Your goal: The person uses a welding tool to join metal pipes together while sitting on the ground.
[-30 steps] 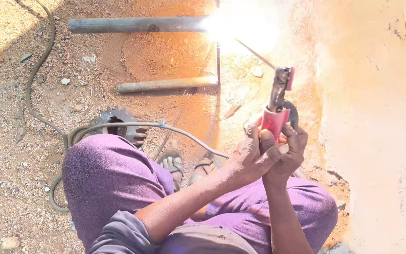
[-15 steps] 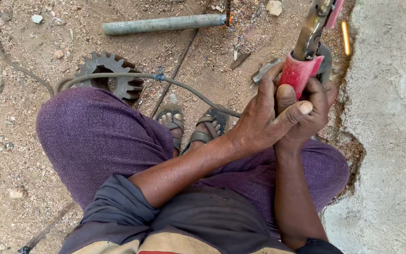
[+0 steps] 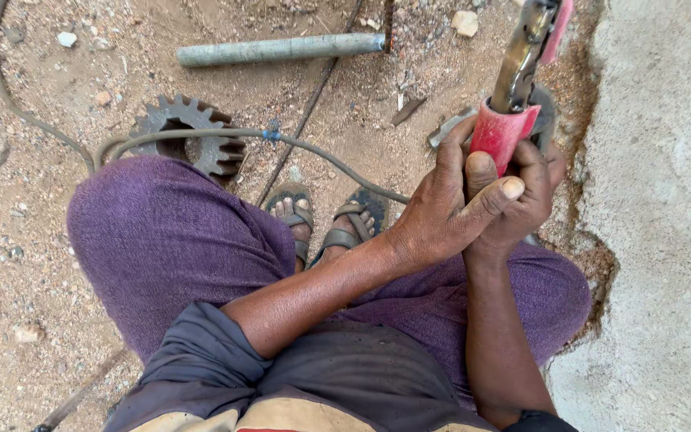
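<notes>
Above the purple-clad knees, both hands, left [image 3: 441, 212] and right [image 3: 525, 196], apparently wrap their fingers tight round the red-handled electrode holder [image 3: 504, 132].

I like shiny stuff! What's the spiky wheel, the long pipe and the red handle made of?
Gear: probably steel or iron, dark, dull and dusty, with cut teeth.
Pipe: likely metal, matte grey and smooth.
Handle: looks like red plastic or rubber, scuffed, gripped by both hands, left and right.
</notes>
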